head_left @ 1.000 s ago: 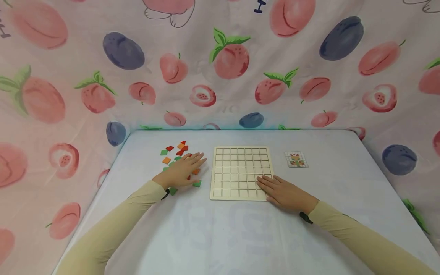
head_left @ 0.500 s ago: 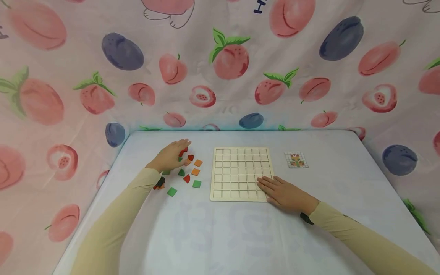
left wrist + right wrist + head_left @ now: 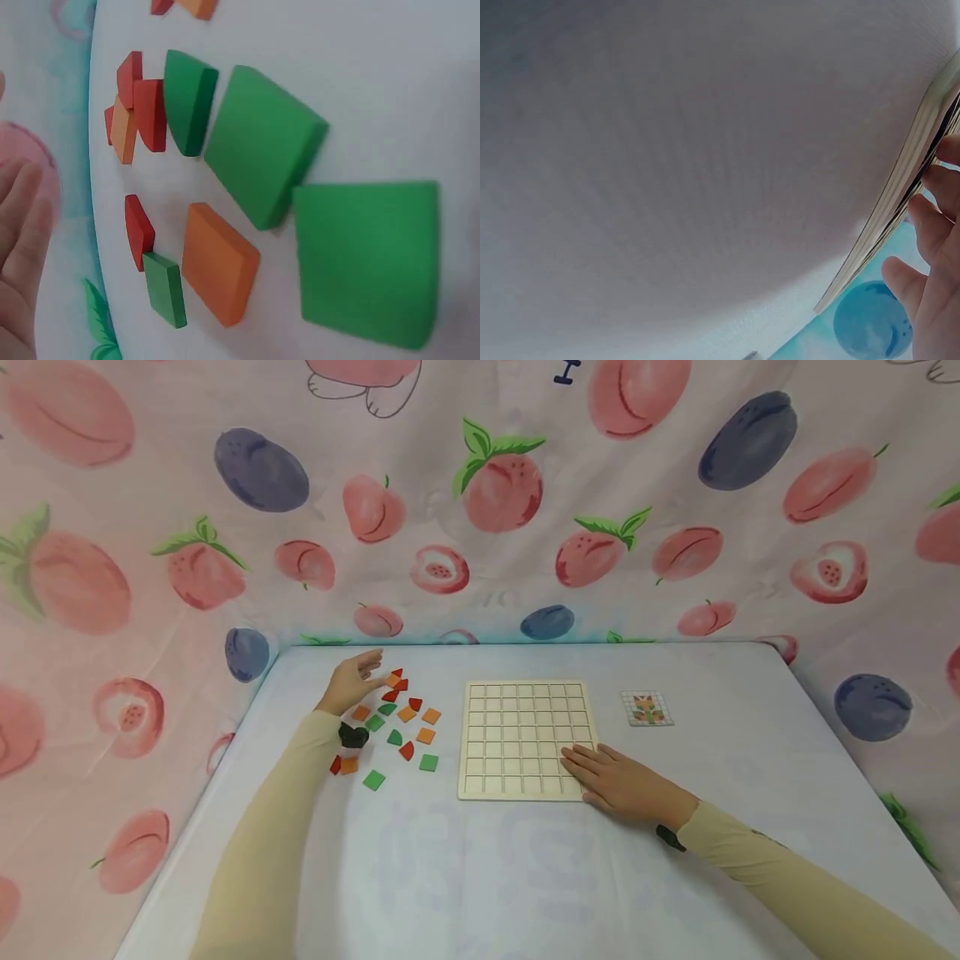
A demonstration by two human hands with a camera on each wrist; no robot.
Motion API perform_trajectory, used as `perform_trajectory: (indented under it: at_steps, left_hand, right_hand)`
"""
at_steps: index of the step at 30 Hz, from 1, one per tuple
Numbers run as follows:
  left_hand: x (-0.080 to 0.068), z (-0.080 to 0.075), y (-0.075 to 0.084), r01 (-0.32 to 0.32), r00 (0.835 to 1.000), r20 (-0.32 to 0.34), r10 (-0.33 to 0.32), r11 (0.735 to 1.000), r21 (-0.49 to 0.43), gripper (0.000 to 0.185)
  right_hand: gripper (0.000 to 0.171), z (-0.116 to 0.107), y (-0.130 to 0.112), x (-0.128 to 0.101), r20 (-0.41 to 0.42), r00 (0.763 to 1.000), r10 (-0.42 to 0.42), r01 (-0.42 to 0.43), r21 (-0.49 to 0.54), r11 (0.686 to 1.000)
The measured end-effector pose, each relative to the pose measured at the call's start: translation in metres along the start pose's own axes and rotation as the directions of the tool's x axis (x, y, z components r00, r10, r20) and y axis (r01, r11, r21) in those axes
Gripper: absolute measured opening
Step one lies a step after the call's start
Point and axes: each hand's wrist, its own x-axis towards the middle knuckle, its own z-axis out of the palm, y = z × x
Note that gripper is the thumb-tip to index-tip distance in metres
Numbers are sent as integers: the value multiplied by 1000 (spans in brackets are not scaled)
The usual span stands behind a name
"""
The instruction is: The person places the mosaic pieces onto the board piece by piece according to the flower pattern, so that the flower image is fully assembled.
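Observation:
My left hand is over the far left part of the scattered pieces, its fingers loosely extended and its thumb near an orange square piece. No piece shows in its grasp; in the left wrist view, the hand appears at the left edge, apart from a large green square and an orange square. Fingers straight, my right hand rests on the near right corner of a pale wooden grid board. The right wrist view shows fingers along the board's edge.
Several green, orange and red pieces, including a green square and a red quarter-round, lie left of the board. A small gridded card with a flower-like pattern lies to the right on the white-covered table.
My left hand has moved left across the pieces, ending at their far left side and uncovering several that were beneath it. My right hand stays on the board.

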Motion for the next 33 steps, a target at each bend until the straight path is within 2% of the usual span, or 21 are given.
perform_trajectory:
  at_steps: [4,8,13,17,25,33]
  left_hand:
    - [6,0,-2,39,997,-58,-44,995,-92,57]
    - [13,5,-3,121,990,-62,-130,983,-138,51]
    - [23,10,-6,205,977,-35,-210,971,-121,43]
    - [32,14,-8,254,966,-36,-256,966,-40,36]
    - [41,23,-5,241,970,-36,-241,971,8,35]
    - [45,31,1,286,958,2,-286,957,-46,39]
  right_hand:
    - [55,-2,-1,1,13,1000,6,-6,21,1000]
    - [55,-5,-3,0,13,1000,2,-3,28,1000]
    - [56,-5,-4,-1,10,1000,7,-7,29,1000]
    - [56,-4,-3,0,6,1000,1,-1,8,1000]
    - [56,-3,-2,-1,-22,1000,-17,17,-12,1000]
    - [57,1,0,-1,-11,1000,-10,10,-14,1000]
